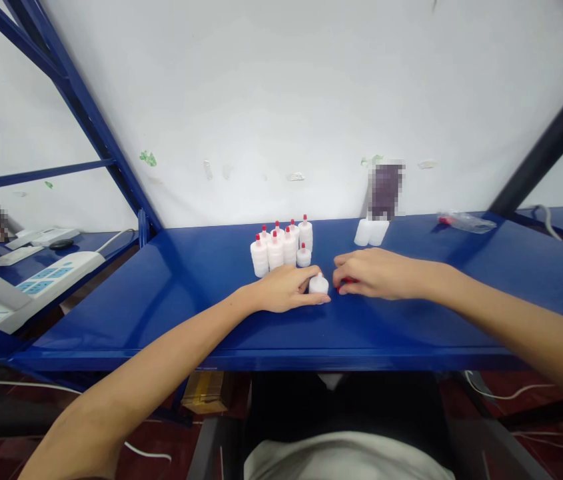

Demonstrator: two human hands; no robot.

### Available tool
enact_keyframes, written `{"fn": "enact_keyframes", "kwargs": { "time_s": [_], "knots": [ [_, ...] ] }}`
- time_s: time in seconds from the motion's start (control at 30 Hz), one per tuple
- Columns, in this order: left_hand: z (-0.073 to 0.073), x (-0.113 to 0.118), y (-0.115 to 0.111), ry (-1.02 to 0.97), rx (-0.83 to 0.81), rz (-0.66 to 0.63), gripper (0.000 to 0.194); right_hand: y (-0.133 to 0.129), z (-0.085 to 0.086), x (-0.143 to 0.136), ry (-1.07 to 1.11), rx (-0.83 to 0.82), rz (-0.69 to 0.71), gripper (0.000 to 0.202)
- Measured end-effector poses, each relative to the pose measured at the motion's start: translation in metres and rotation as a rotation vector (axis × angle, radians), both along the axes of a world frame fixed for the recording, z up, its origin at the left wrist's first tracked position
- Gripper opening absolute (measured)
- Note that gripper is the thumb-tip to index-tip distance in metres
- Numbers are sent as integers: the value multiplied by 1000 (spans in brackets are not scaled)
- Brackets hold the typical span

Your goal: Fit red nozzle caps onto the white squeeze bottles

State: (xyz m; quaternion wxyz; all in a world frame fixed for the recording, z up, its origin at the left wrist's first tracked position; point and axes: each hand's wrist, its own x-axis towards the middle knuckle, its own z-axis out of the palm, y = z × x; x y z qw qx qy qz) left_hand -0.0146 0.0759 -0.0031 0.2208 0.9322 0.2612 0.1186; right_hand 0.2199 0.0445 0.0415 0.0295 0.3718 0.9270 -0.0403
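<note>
My left hand (281, 290) is closed around a small white squeeze bottle (318, 285), its thumb and forefinger on either side. No red cap shows on this bottle's tip. To the right, my right hand (374, 272) is low over the table with its fingers bent together around a small red cap (345, 287); the fingers partly cover it. Just behind my left hand stands a tight group of several white bottles (275, 252) with red tip caps. One shorter-looking white bottle (304, 256) with a red cap is at the group's right side.
The blue table (201, 267) meets a white wall. Two white bottles (371, 232) are at the back, below a blurred dark upright object (386, 190). A clear plastic bag (467, 222) with something red lies back right. A power strip (44, 287) is on the left beyond a blue frame post.
</note>
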Motion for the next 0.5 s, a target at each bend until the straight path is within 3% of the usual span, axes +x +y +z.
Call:
{"fn": "enact_keyframes", "kwargs": {
  "time_s": [0.17, 0.3, 0.4, 0.5],
  "knots": [
    [-1, 0, 1, 3, 22, -5, 45, 0, 5, -8, 295, 22, -98, 13],
    [-3, -1, 2, 1, 31, -3, 47, -2, 3, -20, 651, -163, -171, 19],
    [-4, -1, 2, -7, 34, 9, 50, -3, -5, -26, 756, -336, -147, 25],
    [-5, -1, 2, 2, 42, 11, 53, -3, -13, -27, 755, -352, -147, 30]
  ]
}}
